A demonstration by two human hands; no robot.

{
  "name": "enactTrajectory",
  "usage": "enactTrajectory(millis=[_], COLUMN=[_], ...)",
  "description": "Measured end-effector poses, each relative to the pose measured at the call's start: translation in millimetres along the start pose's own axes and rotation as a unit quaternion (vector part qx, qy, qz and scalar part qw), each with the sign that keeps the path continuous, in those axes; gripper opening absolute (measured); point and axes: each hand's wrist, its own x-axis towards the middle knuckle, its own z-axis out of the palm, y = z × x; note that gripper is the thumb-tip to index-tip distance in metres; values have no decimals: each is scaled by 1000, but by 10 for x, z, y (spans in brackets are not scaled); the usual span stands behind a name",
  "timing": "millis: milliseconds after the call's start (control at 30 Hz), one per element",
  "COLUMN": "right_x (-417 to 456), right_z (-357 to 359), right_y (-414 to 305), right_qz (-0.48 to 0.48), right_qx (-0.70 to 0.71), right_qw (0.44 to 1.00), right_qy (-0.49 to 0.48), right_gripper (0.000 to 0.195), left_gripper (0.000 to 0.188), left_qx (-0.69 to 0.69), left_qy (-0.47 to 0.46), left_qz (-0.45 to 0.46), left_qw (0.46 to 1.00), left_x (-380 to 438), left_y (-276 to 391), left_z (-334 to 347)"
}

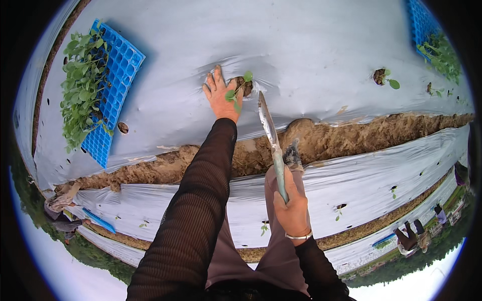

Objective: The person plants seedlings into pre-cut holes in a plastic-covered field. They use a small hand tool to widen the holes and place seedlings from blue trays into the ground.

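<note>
My left hand (pixel 221 97) presses on the silver plastic mulch film (pixel 173 86), its fingers spread. Right beside it, a leafy seedling (pixel 230 95) leans over a round planting hole (pixel 246 86) with brown soil inside; some of its leaves overlap the hand, and the thumb is mostly hidden. In my right hand (pixel 292 210) is the pale green handle of a narrow-bladed hand trowel (pixel 268 122). Its soil-marked metal blade points up toward the hole, with the tip just to the right of it, apart from the seedling.
A blue seedling tray (pixel 122 64) with many seedlings (pixel 81 90) rests on the film at left; another tray (pixel 423 22) is at upper right. A planted seedling (pixel 391 81) stands to the right. A soil furrow (pixel 346 141) runs between the film-covered beds. Other people (pixel 408 237) are farther off.
</note>
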Motion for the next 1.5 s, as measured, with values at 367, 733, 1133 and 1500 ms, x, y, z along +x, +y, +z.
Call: enactTrajectory(millis=[367,733,1133,1500], right_x=[-711,-1094,-1758,-2125], right_z=[-404,-572,-608,-377], right_y=[-304,-405,55,-85], right_qz=[255,273,318,299], right_qx=[318,449,456,477], right_qw=[913,833,727,698], right_qy=[31,173,402,442], right_gripper=[58,48,12,11], left_gripper=[24,33,25,20], left_qx=[-239,71,-17,-91], left_qy=[-13,-222,-272,-222], left_qz=[-26,-437,-491,-524], left_qw=[971,869,827,817], left_x=[-686,-3026,-4111,-4239], left_y=[-860,-3168,-3800,-4143], left_z=[-855,-2638,-3121,-3393])
